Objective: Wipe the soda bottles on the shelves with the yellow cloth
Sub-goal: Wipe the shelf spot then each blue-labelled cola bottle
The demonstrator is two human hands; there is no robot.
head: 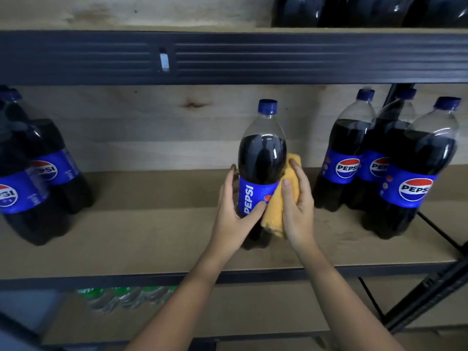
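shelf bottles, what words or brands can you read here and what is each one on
"PEPSI", running vertically on the blue label of the middle bottle held by the left hand.
"PEPSI" on round logos of the right bottles; one logo is partly hidden.
"PEPSI", partly cut off, on the left bottles.
Small print on these labels: too blurred.
Green-capped bottles on the lower shelf: lettering unreadable.

Six cola bottles [262, 158] on the middle shelf [152, 239], one yellow cloth [277, 206], two hands [297, 201].

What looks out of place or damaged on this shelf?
Nothing stands out. The middle bottle stands upright, capped, with the left hand gripping it and the right hand pressing the yellow cloth against its side. No spill shows.
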